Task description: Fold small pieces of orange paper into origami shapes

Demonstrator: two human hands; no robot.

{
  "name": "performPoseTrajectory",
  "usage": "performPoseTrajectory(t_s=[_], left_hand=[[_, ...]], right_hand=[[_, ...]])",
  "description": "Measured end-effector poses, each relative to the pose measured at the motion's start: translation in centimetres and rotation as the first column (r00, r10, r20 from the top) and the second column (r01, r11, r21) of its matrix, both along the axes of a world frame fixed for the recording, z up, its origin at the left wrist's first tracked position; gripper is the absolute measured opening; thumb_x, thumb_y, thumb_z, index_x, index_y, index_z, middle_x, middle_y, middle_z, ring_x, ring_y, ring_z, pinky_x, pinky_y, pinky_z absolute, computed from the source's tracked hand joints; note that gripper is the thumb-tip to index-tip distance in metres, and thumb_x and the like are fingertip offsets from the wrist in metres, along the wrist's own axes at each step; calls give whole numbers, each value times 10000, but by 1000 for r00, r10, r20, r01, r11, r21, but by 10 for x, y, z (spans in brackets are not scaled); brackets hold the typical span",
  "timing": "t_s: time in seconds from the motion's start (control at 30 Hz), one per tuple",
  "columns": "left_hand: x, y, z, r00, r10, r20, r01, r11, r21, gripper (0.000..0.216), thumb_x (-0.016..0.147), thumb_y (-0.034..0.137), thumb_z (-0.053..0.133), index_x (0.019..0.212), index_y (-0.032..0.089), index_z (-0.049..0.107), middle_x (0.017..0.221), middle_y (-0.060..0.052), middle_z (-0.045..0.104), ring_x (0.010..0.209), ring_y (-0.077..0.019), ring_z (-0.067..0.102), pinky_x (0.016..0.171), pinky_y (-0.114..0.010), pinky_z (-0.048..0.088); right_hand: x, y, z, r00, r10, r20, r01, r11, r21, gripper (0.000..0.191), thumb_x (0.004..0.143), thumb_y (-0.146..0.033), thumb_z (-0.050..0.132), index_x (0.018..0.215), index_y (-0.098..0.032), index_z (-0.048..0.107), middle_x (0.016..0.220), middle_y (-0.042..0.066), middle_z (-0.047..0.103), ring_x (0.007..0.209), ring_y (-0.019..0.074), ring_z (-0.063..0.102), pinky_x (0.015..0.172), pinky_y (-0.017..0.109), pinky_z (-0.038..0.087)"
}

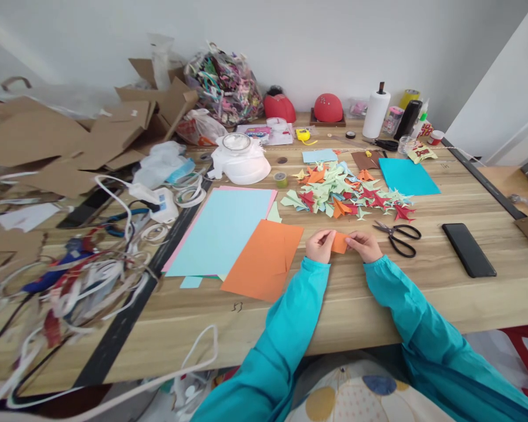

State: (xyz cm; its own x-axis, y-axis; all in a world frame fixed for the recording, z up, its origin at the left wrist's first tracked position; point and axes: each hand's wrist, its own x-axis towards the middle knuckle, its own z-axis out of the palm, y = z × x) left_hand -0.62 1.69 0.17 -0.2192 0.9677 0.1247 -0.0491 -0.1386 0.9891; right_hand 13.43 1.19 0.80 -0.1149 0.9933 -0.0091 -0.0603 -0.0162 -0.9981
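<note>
A small piece of orange paper [339,242] is held up between my two hands, just above the wooden table. My left hand [319,246] pinches its left edge with thumb and fingers. On the other edge, my right hand [366,246] has its fingers closed on the same paper. Beyond the hands lies a pile of folded paper figures [334,187] in green, orange, red and blue. A large orange sheet [259,261] rests left of my left hand, partly over light blue sheets [222,225]. Black-handled scissors [398,237] lie right of my right hand, blades pointing left.
A black phone [469,249] lies at the right. A teal sheet [409,176] is behind the scissors. Tangled cables [97,281], a white power strip [158,202] and cardboard [48,140] crowd the left side. A paper roll [376,114] stands by the wall.
</note>
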Motion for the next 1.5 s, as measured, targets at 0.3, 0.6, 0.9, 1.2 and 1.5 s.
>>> performPoseTrajectory(t_s=[0.3,0.6,0.9,1.2,1.5], left_hand=[[4,3,-6,996,-2,94,14,992,-123,295,494,325,731,681,116,640,587,-19,612,526,-111,539,510,-250,473],[-1,1,5,998,26,54,-20,995,-95,237,578,355,688,614,127,637,572,-11,624,540,-107,551,530,-225,462],[5,-2,4,968,-145,205,193,951,-242,395,536,469,699,707,121,628,467,5,587,367,-129,538,363,-243,459],[3,-4,2,982,-188,17,188,972,-142,332,645,462,626,642,131,636,461,3,578,291,-72,454,307,-191,338],[0,-1,4,989,-142,31,145,976,-162,339,625,470,633,590,134,605,417,27,514,275,-65,403,297,-202,302]], right_hand=[[-3,0,-5,1000,-21,-19,21,1000,-6,324,580,-448,696,697,-172,574,565,-22,588,471,91,511,463,231,430],[-7,-4,-2,998,69,-10,-70,996,-62,351,594,-472,679,701,-162,552,470,-40,563,372,72,469,387,205,389],[-2,0,-2,995,-49,-83,42,995,-85,373,542,-476,711,631,-166,524,437,-38,560,329,69,450,345,201,351],[-4,-2,-2,997,-36,-65,31,996,-84,387,563,-507,687,654,-176,508,419,-43,555,313,76,441,334,204,341],[1,2,-6,993,-88,-78,83,994,-69,413,685,-576,545,719,-164,553,412,-28,541,325,88,454,343,208,348]])
